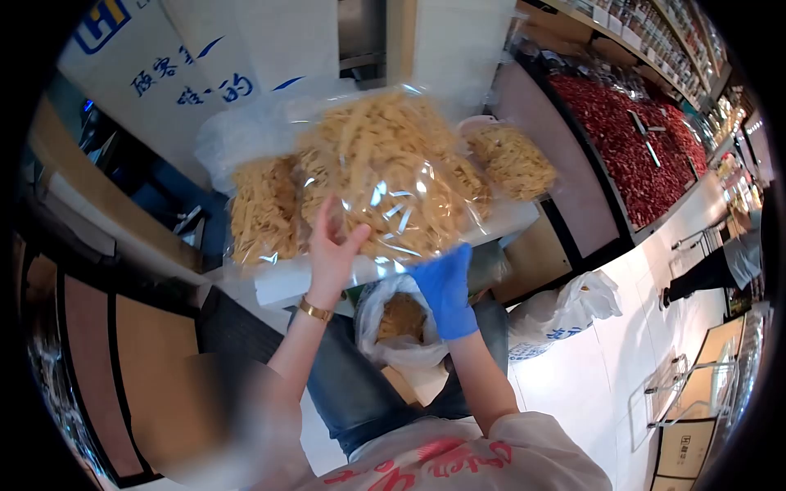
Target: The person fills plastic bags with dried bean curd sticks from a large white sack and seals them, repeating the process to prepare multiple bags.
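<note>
A bag of dried yellow strips [389,155], upper centre, lies above our spread left hand [334,254], which touches it, and gloved right hand [449,290]. We cannot tell whether the right grips.

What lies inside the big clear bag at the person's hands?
Yellowish strips show through the bag; deeper ones are covered by those outside, and bright glare hides patches.

The glove [450,299] is blue, and the wristband [316,310] is golden. The bag [409,200] is colourless, and the strips [360,139] inside are pale yellow. The jeans [348,393] are dark blue. The shirt [557,454] is whitish and has red letters [501,453].
</note>
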The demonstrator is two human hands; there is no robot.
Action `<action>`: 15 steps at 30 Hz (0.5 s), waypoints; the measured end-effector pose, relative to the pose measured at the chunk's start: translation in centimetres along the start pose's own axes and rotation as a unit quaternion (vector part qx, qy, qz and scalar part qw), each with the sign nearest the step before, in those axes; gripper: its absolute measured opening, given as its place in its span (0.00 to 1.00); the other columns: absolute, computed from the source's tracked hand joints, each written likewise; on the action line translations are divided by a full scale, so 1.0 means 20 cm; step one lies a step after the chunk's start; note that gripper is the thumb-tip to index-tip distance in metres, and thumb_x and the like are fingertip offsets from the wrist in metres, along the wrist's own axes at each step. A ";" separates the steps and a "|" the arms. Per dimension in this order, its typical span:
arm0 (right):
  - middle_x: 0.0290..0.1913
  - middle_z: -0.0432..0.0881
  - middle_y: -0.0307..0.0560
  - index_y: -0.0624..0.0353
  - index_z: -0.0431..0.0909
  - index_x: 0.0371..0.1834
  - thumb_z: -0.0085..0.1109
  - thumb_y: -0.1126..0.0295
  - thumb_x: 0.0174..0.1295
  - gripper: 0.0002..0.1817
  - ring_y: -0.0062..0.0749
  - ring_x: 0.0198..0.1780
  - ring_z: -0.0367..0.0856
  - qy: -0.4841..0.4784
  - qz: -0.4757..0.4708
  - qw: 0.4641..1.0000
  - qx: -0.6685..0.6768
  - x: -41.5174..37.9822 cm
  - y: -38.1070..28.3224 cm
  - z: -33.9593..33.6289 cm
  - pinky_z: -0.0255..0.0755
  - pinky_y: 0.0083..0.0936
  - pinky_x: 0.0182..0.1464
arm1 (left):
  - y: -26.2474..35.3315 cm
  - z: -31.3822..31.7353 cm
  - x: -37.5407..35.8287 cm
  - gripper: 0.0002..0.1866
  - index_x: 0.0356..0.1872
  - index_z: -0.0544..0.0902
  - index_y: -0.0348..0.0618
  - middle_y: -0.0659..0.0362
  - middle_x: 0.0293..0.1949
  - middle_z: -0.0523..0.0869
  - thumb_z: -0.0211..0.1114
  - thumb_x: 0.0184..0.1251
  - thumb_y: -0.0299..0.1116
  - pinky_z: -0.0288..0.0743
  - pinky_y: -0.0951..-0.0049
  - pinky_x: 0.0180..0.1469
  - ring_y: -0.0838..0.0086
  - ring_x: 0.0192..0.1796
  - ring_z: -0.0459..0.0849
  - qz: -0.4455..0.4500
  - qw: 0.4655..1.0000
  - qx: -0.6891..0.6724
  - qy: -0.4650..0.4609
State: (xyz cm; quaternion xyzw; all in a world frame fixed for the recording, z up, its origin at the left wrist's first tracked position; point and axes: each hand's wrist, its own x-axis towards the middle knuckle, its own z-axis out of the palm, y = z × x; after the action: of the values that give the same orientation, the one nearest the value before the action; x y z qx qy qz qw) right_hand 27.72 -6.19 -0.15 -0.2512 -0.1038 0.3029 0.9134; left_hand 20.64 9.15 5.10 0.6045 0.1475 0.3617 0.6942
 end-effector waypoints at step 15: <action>0.63 0.68 0.43 0.51 0.61 0.66 0.51 0.56 0.63 0.28 0.37 0.62 0.68 0.114 -0.204 0.972 -0.035 0.47 -0.81 -0.20 0.66 0.38 0.61 | -0.37 0.90 0.50 0.33 0.68 0.54 0.32 0.48 0.41 0.81 0.53 0.69 0.42 0.76 0.74 0.42 0.64 0.39 0.82 0.143 0.936 0.238 -0.217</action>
State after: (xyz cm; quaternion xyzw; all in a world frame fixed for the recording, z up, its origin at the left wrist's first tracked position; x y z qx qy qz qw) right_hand 44.73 -13.20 5.21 -0.2893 -0.0588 0.0757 0.9524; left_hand 41.45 2.71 4.45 0.8305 -0.0132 0.2715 0.4862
